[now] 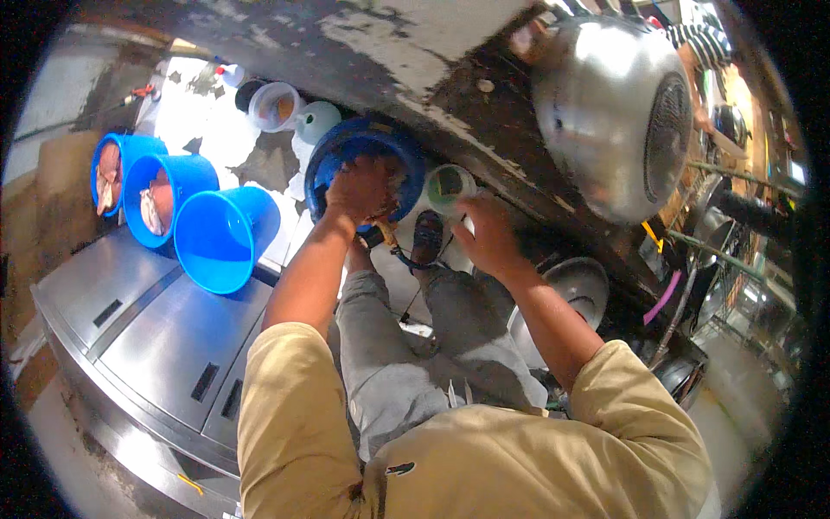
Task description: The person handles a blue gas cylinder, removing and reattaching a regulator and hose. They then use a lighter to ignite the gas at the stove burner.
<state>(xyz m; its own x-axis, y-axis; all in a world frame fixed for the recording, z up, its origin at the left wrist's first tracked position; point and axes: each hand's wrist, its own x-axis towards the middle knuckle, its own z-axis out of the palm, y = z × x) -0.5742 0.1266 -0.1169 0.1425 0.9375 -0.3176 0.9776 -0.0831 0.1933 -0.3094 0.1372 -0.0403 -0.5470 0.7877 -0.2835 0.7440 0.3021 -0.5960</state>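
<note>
My left hand is down inside a round blue tub on the floor, over dark contents that I cannot make out. Its fingers are mostly hidden in shadow. At the tub's near rim there is a black and yellow-brown fitting, apparently joined to a dark hose. To the right, my right hand has its thumb and fingers apart. It hovers by the rim of a small clear plastic tub with something green inside, and I see nothing in its grip.
Three blue buckets stand at left beside a stainless-steel counter; two hold pinkish contents. Beyond the blue tub are a white bucket and a pale jug. A big metal pot is upper right, near another person's striped sleeve.
</note>
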